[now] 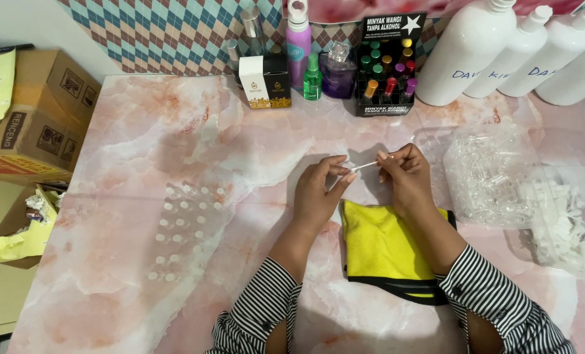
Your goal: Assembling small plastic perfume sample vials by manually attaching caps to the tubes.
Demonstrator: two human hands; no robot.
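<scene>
Left hand (pixel 320 190) and right hand (pixel 405 176), each in closed fingertip grip on thin clear tube (pixel 369 164), above worktop (pixel 240 151) centre. Risk, as judged: slip or snap from uneven pinch. Yellow cloth (pixel 381 246) at 6 o'clock; clear vial rows (pixel 181 223) at 9; bagged vials (pixel 489 174) at 3; bottles (pixel 305 65) at 12.

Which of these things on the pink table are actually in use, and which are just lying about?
In use:
- left hand and right hand, pinching a small clear vial
- rows of small vials
- bag of clear vials
- bag of white caps
- yellow cloth

Lying about:
- big white bottles
- perfume display rack
- cardboard box
</scene>
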